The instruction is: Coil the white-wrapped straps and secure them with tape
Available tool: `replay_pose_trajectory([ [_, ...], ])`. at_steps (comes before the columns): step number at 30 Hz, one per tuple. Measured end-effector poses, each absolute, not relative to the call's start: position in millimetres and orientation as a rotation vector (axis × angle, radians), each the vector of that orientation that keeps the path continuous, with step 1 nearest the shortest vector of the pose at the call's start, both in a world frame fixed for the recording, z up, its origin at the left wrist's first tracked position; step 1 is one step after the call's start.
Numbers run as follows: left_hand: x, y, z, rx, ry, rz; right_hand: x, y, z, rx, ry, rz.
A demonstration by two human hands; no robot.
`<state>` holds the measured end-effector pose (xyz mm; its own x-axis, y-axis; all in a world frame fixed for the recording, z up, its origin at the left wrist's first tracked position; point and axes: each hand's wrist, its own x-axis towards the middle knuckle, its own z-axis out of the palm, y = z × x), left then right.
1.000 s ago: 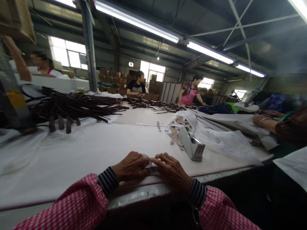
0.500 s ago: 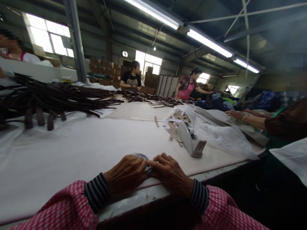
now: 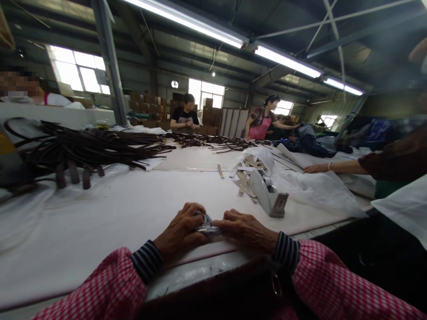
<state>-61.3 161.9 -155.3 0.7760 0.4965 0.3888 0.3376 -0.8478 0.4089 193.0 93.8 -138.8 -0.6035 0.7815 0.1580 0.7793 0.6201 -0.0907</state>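
Observation:
At the near edge of the white table, my left hand (image 3: 183, 229) is closed round a small shiny grey-blue coil (image 3: 207, 224), its fingers curled over the coil's far and left sides. My right hand (image 3: 245, 229) is closed against the right side, with the index finger pressed onto the coil and the other fingers bent. Part of the coil is hidden by both hands, and its material is hard to make out. A grey tape dispenser (image 3: 267, 195) stands just beyond my right hand, next to a heap of cardboard strips (image 3: 245, 175) in a clear plastic bag.
Dark brown belts (image 3: 100, 144) lie piled at the left and across the table's far side. One short cardboard strip (image 3: 220, 171) lies alone mid-table. On the right, a co-worker's hand (image 3: 316, 168) rests on pale sheeting near plastic bags (image 3: 320, 189). Other people stand across the table.
My hands have spread slightly apart and turned, and more of the coil shows between them. The co-worker's arm at the right has stretched further left. The view has shifted slightly.

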Motion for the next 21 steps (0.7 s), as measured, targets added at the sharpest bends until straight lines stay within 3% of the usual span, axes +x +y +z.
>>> replay_pose_trajectory([
  [7,-69.0,184.9,-159.5,2.579,0.528,0.607,210.8,113.5,-116.9,-1.343,-2.714,-0.027],
  [17,-72.7,188.3,-138.4,2.494,0.518,0.433,189.3,135.7,-116.3,-1.022,-2.97,-0.411],
  [21,-75.8,189.5,-134.0,2.522,0.5,0.395,189.8,135.2,-113.0,-1.001,-2.994,-0.41],
])
